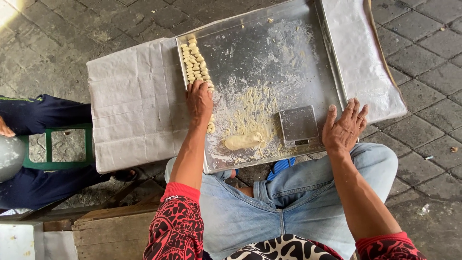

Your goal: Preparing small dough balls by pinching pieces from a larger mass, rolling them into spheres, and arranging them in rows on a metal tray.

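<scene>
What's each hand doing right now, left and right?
Left hand: palm down on the small dough pieces; grip cannot be told.
Right hand: open, fingers spread on the metal tray edge, holding nothing.

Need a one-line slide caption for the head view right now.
Left hand on small dough pieces lined along a floured metal tray; right hand flat at its edge beside a small scale.

Green stool (67, 144) at left; grey paving (423, 43).
</scene>
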